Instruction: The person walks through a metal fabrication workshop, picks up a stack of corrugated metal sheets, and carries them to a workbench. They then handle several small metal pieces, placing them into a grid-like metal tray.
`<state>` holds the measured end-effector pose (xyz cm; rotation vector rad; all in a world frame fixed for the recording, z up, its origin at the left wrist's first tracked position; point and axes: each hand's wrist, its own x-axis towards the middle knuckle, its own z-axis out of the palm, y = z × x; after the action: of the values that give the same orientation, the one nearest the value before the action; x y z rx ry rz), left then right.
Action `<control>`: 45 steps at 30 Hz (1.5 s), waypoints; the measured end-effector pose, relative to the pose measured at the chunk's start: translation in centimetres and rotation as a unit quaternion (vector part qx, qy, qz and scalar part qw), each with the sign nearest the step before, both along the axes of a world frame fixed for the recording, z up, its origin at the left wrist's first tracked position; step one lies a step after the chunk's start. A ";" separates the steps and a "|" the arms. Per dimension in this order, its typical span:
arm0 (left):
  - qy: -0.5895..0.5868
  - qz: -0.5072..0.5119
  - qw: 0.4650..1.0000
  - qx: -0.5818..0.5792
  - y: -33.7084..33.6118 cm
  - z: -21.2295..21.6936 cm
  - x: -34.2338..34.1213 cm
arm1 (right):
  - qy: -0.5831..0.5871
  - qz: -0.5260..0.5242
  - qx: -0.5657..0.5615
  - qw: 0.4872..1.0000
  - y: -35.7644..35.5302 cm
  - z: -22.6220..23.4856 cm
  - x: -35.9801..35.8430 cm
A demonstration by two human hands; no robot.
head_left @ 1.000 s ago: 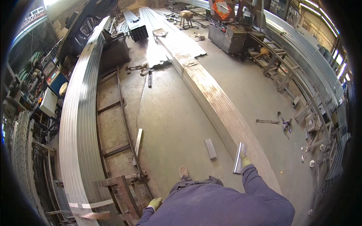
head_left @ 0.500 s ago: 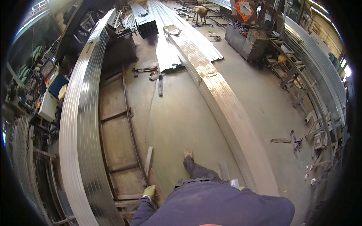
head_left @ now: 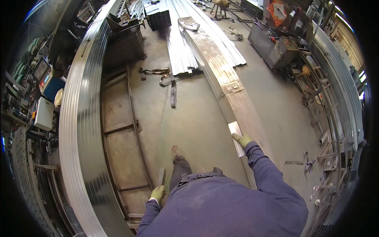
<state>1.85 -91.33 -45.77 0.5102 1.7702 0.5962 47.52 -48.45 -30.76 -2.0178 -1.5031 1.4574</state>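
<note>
My right hand [head_left: 243, 140], in a yellow-green glove, grips a short, shiny metal piece [head_left: 235, 131]. That piece lies along the inner edge of a long bundle of ribbed metal profiles [head_left: 252, 118]; whether it touches the bundle I cannot tell. My left hand [head_left: 158, 192], also gloved, hangs low with its fingers curled. A narrow grey strip [head_left: 161, 175] shows just beyond the left hand, which covers the strip's lower end. Whether that strip is held or lies on the floor is unclear.
Another long stack of metal profiles [head_left: 77, 130] runs along the left. Beside it a low rusty frame [head_left: 118, 128] lies on the floor. Ahead are dark straps [head_left: 173, 94] and shiny sheets [head_left: 181, 59]. A metal box [head_left: 282, 51] and racks [head_left: 316, 87] stand right.
My right arm has swung forward and out from beside my body, bringing the metal piece to the bundle's edge. The view has moved forward, with a foot stepping ahead. My left hand stays low.
</note>
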 end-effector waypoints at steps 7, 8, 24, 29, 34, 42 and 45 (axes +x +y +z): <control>-0.028 -0.039 0.989 -0.141 8.5 -6.3 -11.7 | -0.253 0.073 -0.079 0.961 3.3 -5.0 -7.5; 0.027 -0.140 0.985 -0.100 10.8 -6.3 -14.5 | -0.213 0.041 -0.160 0.963 2.7 -6.0 -7.5; 0.037 0.147 0.986 0.069 60.3 6.9 -40.4 | -0.196 0.166 -0.194 0.947 33.1 -15.0 -26.2; 0.245 0.083 0.960 0.106 69.1 14.1 -46.1 | -0.210 0.144 -0.157 0.954 53.5 -4.9 -39.9; 0.375 0.173 0.898 0.153 76.2 18.7 -59.3 | -0.099 0.071 -0.034 0.992 67.7 -2.4 -49.0; 0.699 0.031 0.707 0.101 87.9 20.3 -94.0 | 0.039 -0.024 -0.094 0.995 74.2 -1.8 -58.4; 0.622 0.180 0.752 0.118 93.3 21.9 -104.2 | -0.181 -0.013 -0.100 0.978 71.1 -2.2 -58.6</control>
<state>-102.32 2.00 -23.86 0.8560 3.1495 0.8385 -11.10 22.68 -32.98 -2.5249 -1.4982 1.3307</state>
